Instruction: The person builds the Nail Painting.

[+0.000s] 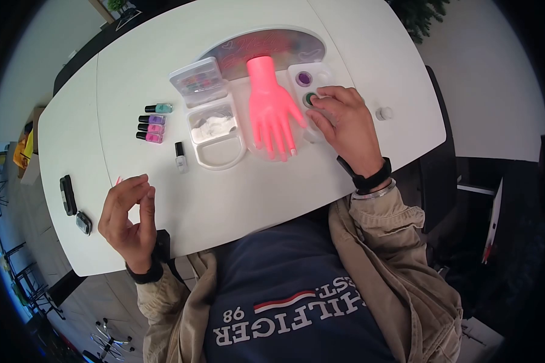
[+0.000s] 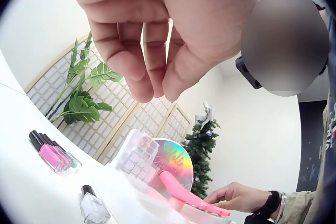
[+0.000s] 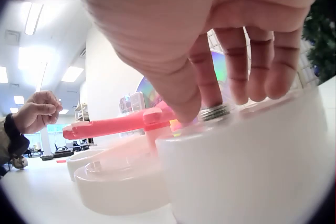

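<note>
A big white desk point(image 1: 194, 199) fills much of the head view, with a gray floor and chairs past its left side. A pink practice hand point(image 1: 269, 115) rests on it, nails up. Just beside that, the right hand point(image 1: 348, 127) has bent fingers and only a narrow gap at the thumb. A fingertip touches the green jar point(image 1: 309, 97) in the white stand point(image 1: 298, 90), next to the purple jar point(image 1: 304, 78). If the right hand swings sideways, it could bump the pink fingers.

In the left wrist view, the left hand point(image 2: 163, 35) hangs in the air, fingers softly bent, tips close together, holding nothing that shows. The clear polish bottle point(image 2: 94, 208) and the pink polish bottle point(image 2: 52, 158) lie below, and a low sweep could knock them about. A leafy plant point(image 2: 84, 108) and a Christmas tree point(image 2: 203, 153) are behind.

In the right wrist view, the first finger points straight down onto the green jar. Ridges show on its neck, so its lid may be off. A hard push on one edge could tip it, and anything inside might spill. The thumb is near, but whether it touches is hard to tell.
</note>
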Tool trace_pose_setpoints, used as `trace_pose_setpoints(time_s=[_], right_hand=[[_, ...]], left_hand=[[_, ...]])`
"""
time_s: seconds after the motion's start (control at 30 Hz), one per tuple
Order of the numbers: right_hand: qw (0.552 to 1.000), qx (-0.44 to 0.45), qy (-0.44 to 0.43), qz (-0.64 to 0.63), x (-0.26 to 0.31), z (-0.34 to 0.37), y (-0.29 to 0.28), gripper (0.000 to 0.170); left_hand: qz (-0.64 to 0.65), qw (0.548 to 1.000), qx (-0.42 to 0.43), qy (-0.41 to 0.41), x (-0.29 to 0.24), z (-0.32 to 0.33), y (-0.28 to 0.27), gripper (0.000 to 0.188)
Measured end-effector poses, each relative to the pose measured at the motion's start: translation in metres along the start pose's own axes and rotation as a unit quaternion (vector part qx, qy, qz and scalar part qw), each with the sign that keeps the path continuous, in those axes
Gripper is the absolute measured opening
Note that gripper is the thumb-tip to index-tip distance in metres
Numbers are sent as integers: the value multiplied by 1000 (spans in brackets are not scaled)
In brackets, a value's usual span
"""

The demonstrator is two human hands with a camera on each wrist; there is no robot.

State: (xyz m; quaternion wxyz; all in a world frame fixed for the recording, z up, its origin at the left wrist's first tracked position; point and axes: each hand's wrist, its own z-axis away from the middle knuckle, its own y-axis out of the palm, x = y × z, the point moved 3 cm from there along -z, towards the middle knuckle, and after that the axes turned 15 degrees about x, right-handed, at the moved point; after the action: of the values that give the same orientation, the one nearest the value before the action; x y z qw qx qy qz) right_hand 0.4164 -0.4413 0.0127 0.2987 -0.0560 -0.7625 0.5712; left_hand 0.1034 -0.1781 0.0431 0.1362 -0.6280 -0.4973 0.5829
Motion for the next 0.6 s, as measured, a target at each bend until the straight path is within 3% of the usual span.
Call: trace_pose_setpoints(time_s=[0.1, 0.3, 0.6], right_hand=[[1000, -3, -22, 2, -7, 6, -11, 28], [984, -12, 171, -55, -62, 30, -33, 31], [988, 3, 154, -18, -99, 41, -11, 27]], left_hand=[[1, 1000, -11, 5, -1, -1, 0, 12], [9, 1000, -13, 1, 0, 2, -3, 13], [3, 999, -3, 32, 0, 3, -3, 9]])
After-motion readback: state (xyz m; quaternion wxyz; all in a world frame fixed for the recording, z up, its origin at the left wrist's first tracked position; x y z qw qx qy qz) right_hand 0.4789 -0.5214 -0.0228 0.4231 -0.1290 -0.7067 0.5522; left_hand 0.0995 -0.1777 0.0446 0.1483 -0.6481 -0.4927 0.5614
